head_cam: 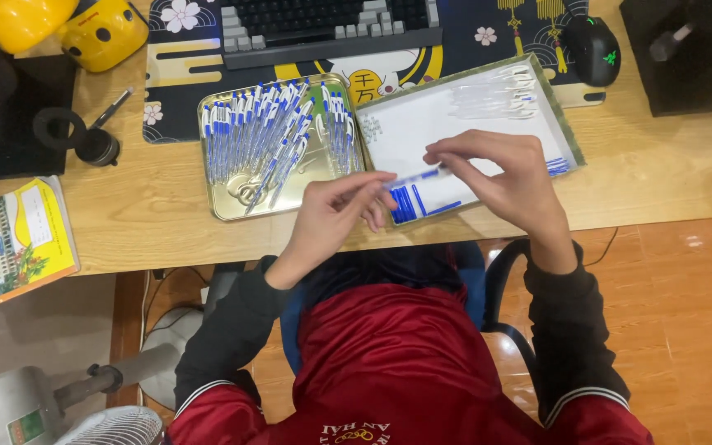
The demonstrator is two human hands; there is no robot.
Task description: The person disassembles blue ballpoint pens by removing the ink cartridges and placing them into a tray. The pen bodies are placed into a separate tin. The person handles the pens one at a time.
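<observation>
My left hand (335, 216) and my right hand (500, 177) meet over the desk's front edge, both pinching one thin pen (419, 176) with a clear barrel and blue part. The left hand grips its near end, the right hand its far end. Behind the left hand a gold metal tray (224, 206) holds several assembled blue-and-white pens (269, 136). Under the right hand lies a white box lid (422, 124) with clear pen barrels (492, 92) at its far side and small blue parts (409, 204) at its near edge.
A keyboard (323, 25) on a patterned desk mat, and a black mouse (591, 48), lie at the back. Yellow round objects (96, 29), a black stand (10, 115) and a booklet (14, 239) sit on the left. A fan (109, 424) stands below left; another black stand (686, 53) sits at right.
</observation>
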